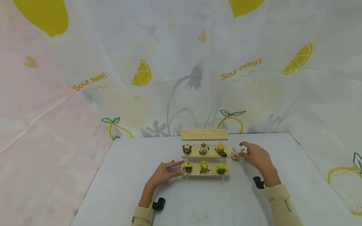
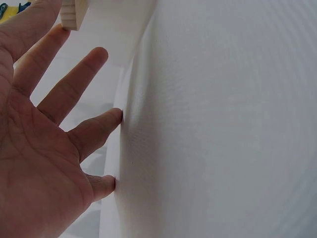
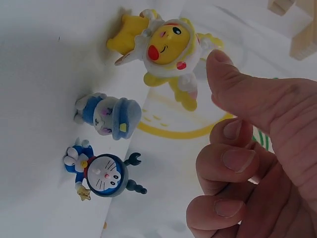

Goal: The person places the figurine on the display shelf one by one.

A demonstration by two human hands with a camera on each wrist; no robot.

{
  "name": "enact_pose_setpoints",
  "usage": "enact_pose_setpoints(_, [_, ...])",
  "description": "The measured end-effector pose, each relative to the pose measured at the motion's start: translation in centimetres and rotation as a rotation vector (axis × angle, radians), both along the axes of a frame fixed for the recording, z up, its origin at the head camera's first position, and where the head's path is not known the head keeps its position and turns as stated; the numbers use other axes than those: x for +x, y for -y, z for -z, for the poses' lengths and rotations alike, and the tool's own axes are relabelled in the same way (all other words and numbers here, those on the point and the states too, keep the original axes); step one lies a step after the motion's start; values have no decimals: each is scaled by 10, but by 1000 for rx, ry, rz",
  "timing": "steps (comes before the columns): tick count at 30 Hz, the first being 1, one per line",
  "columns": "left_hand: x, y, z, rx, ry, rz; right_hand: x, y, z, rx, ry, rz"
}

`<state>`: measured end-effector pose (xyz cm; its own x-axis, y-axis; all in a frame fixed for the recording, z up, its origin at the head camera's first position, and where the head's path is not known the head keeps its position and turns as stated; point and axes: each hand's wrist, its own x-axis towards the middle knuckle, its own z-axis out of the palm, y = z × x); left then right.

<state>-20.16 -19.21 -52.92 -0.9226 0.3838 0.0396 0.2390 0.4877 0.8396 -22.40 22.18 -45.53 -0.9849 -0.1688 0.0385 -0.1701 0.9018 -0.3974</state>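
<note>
A three-tier wooden display shelf (image 1: 204, 135) stands on the table and bears several small yellow figurines (image 1: 204, 166). My left hand (image 1: 164, 174) is at the shelf's left side with spread, fairly straight fingers; in the left wrist view, a fingertip touches the end of a wooden board (image 2: 72, 15). To the right of the shelf stands a yellow figurine in a white costume (image 3: 171, 44). My right hand (image 1: 258, 157) is beside it, thumb close to the costume and fingers loosely bent, with nothing gripped. Whether the thumb touches the figurine, I cannot tell.
In the right wrist view, a grey figurine with a blue cap (image 3: 106, 116) and a blue-and-white cat figurine (image 3: 101, 173) stand near the costumed one. A white cloth covers the table (image 1: 135, 157). Behind it hangs a lemon-print curtain (image 1: 181, 103).
</note>
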Motion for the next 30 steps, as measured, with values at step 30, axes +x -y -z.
enact_pose_setpoints(30, [0,-1,-2,2,-1,4,-3,-8,12,-19,-59,-34])
